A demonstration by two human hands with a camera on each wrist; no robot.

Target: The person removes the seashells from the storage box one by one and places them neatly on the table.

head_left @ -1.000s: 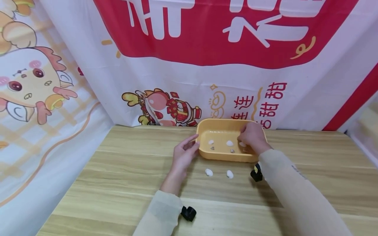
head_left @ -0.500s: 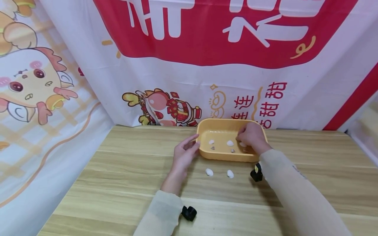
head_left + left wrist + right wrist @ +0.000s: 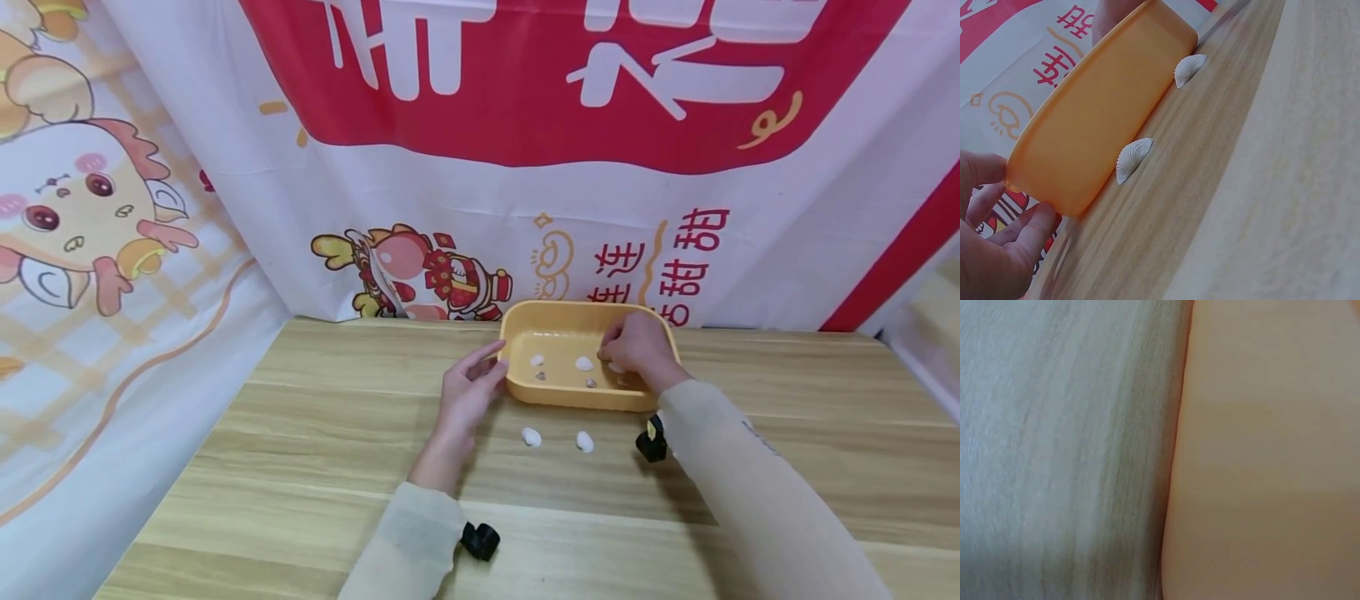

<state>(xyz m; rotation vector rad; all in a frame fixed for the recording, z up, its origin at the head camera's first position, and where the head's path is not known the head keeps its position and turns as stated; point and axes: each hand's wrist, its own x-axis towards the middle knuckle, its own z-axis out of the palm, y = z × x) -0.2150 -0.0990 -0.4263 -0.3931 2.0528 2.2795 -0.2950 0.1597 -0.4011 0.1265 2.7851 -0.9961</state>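
A yellow plastic tray [image 3: 577,400] stands on the table against the backdrop. My left hand [image 3: 467,396] touches its left end; in the left wrist view, the fingers [image 3: 1038,228] lie along the tray's outer wall. My right hand [image 3: 641,346] reaches into the right part of the tray, fingers bent down and their tips close to the floor. I cannot tell whether they pinch anything. White seashells [image 3: 583,364] and smaller greyish shells [image 3: 591,383] lie spaced apart in the tray, some partly covered by my right hand. In front of it sit two white ribbed seashells [image 3: 1135,160].
The wood-grain table [image 3: 315,467] extends forward and to both sides of the tray. A printed cloth backdrop [image 3: 420,192] hangs right behind the tray, with another cloth at the left. Black wrist cameras [image 3: 480,542] sit beside both sleeves.
My right fingertips have shifted slightly left and toward the front inside the tray. My left hand stays at the tray's left end, and the visible shells keep their places.
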